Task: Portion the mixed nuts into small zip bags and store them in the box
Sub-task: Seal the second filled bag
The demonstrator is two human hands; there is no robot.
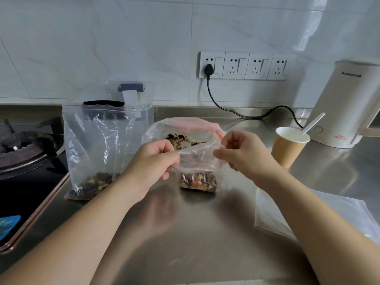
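Both hands hold a small zip bag (195, 161) over the steel bench (195, 233). The left hand (152, 161) pinches the near edge of the bag's mouth with curled fingers, and the right hand (240, 151) pinches the same edge from the other side, so the mouth stands open between them. Mixed nuts (198, 182) lie heaped in the bottom of this bag, which rests on the bench, and more nuts show through the open mouth.

To the left a larger zip bag (96, 149) stands upright on the bench with nuts in its bottom corner, its red strip at the top. Behind it stands a clear plastic box (144, 114). Flat empty bags (308, 212) lie on the bench under the right forearm. A paper cup (287, 153) with a white spoon (313, 123) in it stands to the right of the hands, just beside a white kettle (347, 108). A gas stove (26, 149) sits at the left edge.
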